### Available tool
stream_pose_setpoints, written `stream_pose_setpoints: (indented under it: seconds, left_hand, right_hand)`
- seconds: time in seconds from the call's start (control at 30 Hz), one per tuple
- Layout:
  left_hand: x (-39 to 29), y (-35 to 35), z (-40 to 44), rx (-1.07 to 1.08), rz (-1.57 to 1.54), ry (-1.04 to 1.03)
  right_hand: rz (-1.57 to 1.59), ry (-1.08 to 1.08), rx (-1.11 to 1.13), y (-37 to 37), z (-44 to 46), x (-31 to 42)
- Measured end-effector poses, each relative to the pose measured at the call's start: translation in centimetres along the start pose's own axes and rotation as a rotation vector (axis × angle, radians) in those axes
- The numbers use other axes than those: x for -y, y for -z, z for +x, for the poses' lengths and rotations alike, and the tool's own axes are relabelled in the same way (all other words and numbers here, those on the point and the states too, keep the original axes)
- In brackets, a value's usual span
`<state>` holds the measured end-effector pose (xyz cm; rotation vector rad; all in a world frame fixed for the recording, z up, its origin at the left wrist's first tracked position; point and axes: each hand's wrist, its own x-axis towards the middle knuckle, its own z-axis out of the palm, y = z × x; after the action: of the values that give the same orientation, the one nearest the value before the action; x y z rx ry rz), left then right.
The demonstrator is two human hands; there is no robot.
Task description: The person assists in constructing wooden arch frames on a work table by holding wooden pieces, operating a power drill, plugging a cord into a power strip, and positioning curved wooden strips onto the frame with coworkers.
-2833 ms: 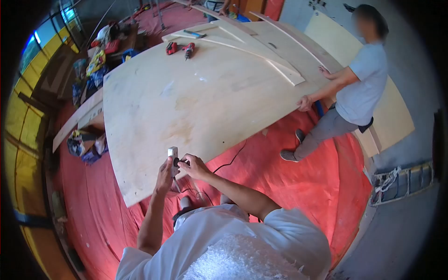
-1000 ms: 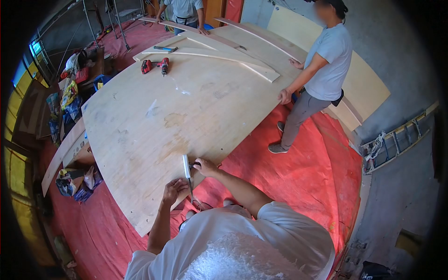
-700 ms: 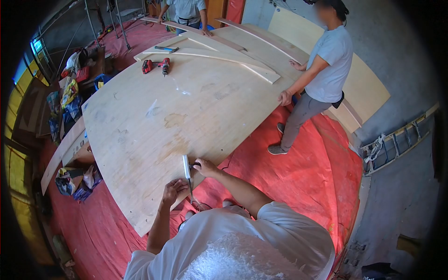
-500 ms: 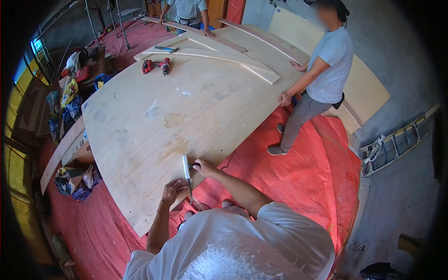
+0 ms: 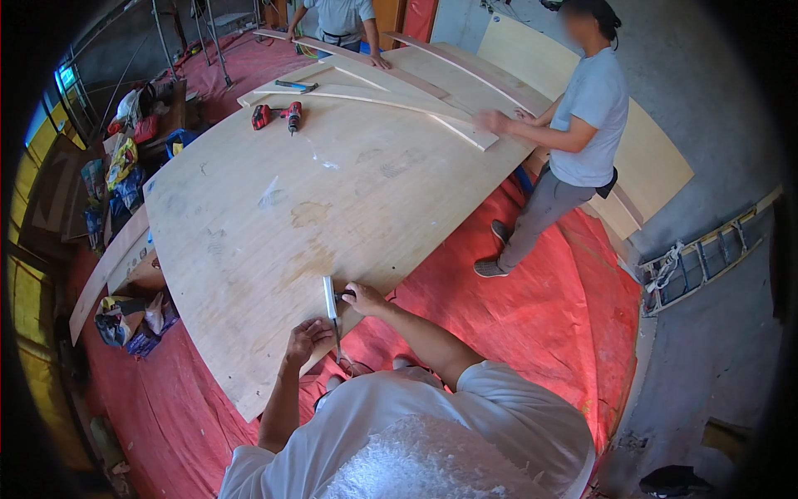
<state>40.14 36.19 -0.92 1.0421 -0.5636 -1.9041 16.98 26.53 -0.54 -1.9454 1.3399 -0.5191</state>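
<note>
My right hand [image 5: 366, 299] is wrapped round the dark handle of a caulking gun [image 5: 329, 296], which has a long white tube. From the tube a thin dark rod runs back toward my body. My left hand [image 5: 307, 339] is close beside that rod with its fingers curled together; whether they grip the rod or something small is not clear. Both hands are over the near corner of a large plywood sheet [image 5: 266, 241], which carries stains and white smears.
On the sheet lie a red cordless drill [image 5: 292, 116], a hammer [image 5: 296, 86] and several wooden strips [image 5: 366, 93]. One co-worker [image 5: 586, 108] stands at the right edge, another [image 5: 341, 21] at the far end. Red sheeting [image 5: 515, 333] covers the floor; a ladder [image 5: 706, 254] lies right.
The co-worker on the right has lifted a hand from the sheet's edge and moved it toward the wooden strips, blurred by motion. My hands and the caulking gun have hardly moved.
</note>
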Motion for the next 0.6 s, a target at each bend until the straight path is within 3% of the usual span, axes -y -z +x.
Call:
stream_pose_setpoints:
  seconds: [0.6]
  left_hand:
    - [-0.2, -0.3, -0.1, 0.016, -0.005, -0.008]
  right_hand:
    - [-0.002, -0.026, 0.033, 0.7, -0.1, 0.7]
